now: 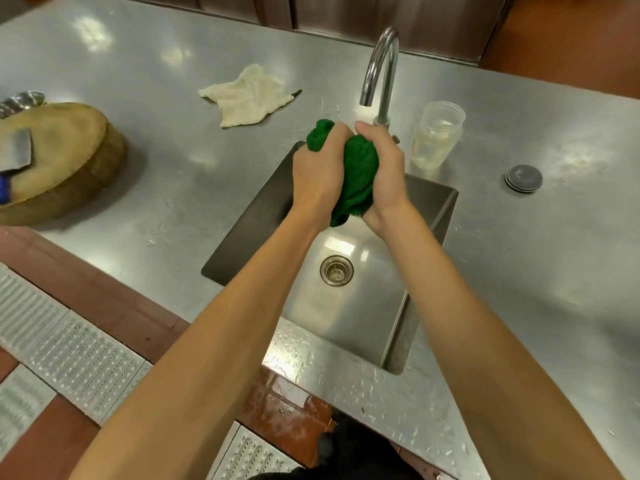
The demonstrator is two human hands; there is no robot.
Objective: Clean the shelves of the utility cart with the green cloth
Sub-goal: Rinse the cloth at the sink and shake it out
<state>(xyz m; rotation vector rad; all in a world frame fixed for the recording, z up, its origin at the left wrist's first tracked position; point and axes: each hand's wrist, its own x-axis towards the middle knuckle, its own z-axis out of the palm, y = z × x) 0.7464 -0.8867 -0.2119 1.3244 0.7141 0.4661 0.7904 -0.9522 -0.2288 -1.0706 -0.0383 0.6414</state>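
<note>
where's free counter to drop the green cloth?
Bare steel between the white rag and chopping block, and the wide stretch right of the round cap. Crowded behind the sink: faucet, plastic jar. Both hands wring the green cloth there.

Your sink (429, 216) is set into the desk (173, 188) directly before you, with the tap (379, 71) behind it. The chopping block (59, 161) lies far left, a loose rag (246, 95) behind-left, and the jar (437, 135) right of the tap.

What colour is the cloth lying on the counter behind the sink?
Cream, off-white cloth; seen in the head view.
</note>
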